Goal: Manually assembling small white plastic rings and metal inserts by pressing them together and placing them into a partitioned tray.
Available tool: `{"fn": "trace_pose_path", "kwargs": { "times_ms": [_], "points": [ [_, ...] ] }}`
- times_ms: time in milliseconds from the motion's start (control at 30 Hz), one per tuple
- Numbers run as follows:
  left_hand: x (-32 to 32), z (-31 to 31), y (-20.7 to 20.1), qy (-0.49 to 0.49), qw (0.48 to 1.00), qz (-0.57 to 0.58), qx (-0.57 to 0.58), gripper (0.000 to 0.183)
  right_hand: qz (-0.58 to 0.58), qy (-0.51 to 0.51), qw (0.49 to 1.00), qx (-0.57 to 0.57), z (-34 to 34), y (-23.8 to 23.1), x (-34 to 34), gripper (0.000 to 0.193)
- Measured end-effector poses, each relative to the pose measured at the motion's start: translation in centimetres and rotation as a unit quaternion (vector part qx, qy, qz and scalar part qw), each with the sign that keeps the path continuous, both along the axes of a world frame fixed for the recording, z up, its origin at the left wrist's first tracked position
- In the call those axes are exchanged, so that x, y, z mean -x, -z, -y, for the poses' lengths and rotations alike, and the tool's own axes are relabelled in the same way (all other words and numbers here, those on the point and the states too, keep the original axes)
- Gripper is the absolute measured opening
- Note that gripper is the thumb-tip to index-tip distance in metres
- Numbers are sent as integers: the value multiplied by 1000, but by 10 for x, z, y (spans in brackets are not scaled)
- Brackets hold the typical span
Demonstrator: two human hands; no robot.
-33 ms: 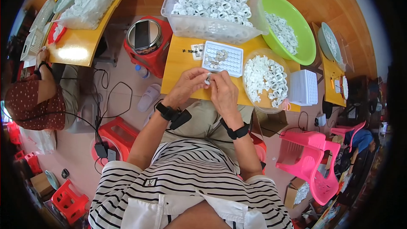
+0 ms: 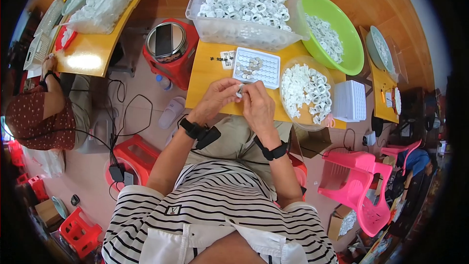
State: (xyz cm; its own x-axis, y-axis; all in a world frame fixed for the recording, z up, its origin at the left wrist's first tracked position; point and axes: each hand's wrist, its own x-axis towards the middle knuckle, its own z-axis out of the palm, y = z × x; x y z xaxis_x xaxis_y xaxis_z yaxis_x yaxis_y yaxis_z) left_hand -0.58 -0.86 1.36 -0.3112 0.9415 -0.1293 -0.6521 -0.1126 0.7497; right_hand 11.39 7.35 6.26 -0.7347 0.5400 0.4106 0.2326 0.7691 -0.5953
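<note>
My left hand (image 2: 219, 99) and my right hand (image 2: 259, 105) meet just in front of the table's near edge, fingertips pinched together. Between them is a small white plastic part (image 2: 239, 93), partly covered by the fingers; both hands grip it. Just beyond lies a white tray (image 2: 271, 74) with rows of round pockets and several silver button cells (image 2: 252, 66) on it. To the right of my hands, a round clear dish (image 2: 296, 119) carries small white pieces and white ring-shaped parts. Small black pieces (image 2: 219, 59) lie left of the tray.
A large clear bin (image 2: 234, 32) of white rings stands at the table's back, beside a green basin (image 2: 349, 51). Stacked white trays (image 2: 351, 100) sit right. A red stool (image 2: 183, 76) bears a tin and phone. Another person (image 2: 44, 117) sits left; a pink chair (image 2: 342, 171) stands right.
</note>
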Motion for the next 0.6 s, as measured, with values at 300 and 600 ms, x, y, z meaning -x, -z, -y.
{"fn": "trace_pose_path", "kwargs": {
  "times_ms": [300,600],
  "points": [
    [0,-3,3,9,1000,0,-10,17,-20,36,973,228,-14,10,3,11],
    [-2,-1,1,9,1000,7,-25,17,-66,58,955,284,-30,14,5,4]
  ]
}}
